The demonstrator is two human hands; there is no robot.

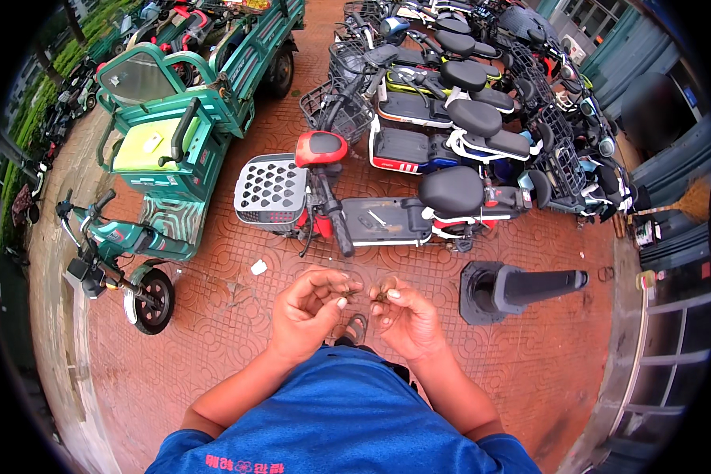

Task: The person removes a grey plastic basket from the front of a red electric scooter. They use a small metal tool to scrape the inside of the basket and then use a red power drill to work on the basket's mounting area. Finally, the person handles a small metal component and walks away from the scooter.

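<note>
My left hand (308,310) and my right hand (408,317) are raised in front of my blue shirt, close together with a small gap between their fingertips. Thumb and fingers are pinched on each side. Something small and dark shows at the fingertips, too small to name. Just beyond them stands a red and white electric scooter (381,220), its front end to the left. It has a grey basket (270,188) with a perforated top, a red and black headlight cover (321,148) and a black seat (451,191). A small pale strip (379,216) lies on its footboard.
A green cargo tricycle (166,170) with a yellow-covered seat stands at the left. Several parked scooters (474,118) fill the far right. A black cone (541,289) lies tipped over on the red paving. White litter (259,267) lies by the scooter; a broom (691,202) leans at the right.
</note>
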